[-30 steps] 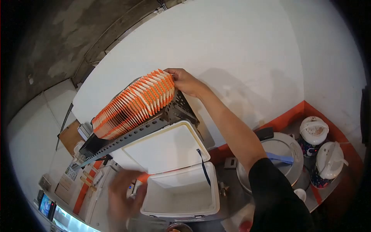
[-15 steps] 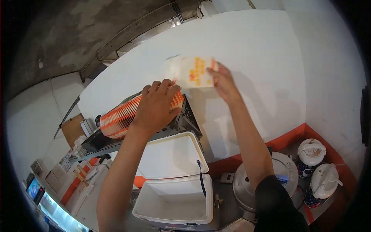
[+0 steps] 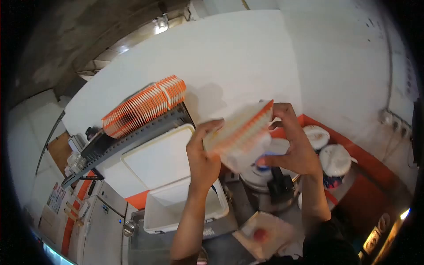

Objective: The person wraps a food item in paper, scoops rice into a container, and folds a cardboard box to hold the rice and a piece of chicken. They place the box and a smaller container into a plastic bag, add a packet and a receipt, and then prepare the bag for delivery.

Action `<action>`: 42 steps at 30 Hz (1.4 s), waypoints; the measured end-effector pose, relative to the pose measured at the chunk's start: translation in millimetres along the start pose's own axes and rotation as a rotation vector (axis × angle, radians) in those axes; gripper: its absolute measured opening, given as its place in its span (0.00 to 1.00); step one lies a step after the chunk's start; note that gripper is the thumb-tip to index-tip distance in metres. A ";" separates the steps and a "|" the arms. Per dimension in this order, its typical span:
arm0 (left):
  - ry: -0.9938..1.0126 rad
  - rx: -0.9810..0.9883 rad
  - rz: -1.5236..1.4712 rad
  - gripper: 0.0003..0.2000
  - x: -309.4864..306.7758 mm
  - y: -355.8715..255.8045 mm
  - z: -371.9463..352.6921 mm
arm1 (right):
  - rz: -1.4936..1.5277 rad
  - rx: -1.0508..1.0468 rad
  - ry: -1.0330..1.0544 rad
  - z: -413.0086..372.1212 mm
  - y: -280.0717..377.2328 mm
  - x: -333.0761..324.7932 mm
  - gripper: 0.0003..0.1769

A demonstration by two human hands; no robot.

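A paper food box (image 3: 240,134), white with orange print and blurred by motion, is held up between my two hands. My left hand (image 3: 204,157) is closed on its left side, thumb in front. My right hand (image 3: 297,143) is curled around its right side, fingers at the upper corner and thumb lower down; part of its grip is hidden. To the left, a stack of orange and white flat boxes (image 3: 145,108) stands on a dark metal shelf (image 3: 145,132), apart from both hands.
Below the shelf stands a white cooler (image 3: 152,225) with its lid (image 3: 161,154) up. A metal pot (image 3: 251,179) and white-lidded containers (image 3: 335,160) stand at right. An opened paper piece (image 3: 276,232) with a red round mark lies in front. Outlets (image 3: 393,121) are on the wall.
My left hand has left the stack and now grips the box. The right hand has brought the box down, nearer to me. The view has turned to the right.
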State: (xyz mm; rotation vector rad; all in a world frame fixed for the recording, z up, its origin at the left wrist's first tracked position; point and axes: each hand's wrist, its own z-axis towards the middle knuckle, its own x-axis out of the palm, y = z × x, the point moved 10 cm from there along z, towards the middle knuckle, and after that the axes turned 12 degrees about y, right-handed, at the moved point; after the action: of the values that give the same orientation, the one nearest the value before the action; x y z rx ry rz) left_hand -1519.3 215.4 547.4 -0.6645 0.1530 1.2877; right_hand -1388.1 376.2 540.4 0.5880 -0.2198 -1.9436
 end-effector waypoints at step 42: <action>1.505 0.002 -1.408 0.27 377.7 -962.4 -741.3 | -1.146 1.297 -1.463 -822.5 1043.4 147.8 0.41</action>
State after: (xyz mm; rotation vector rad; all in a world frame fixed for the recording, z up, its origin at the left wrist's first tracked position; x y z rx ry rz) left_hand -333.3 15.5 132.6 -1.2657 0.7304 -0.7279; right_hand -193.4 -123.8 209.2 -0.2333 -2.6401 -2.7467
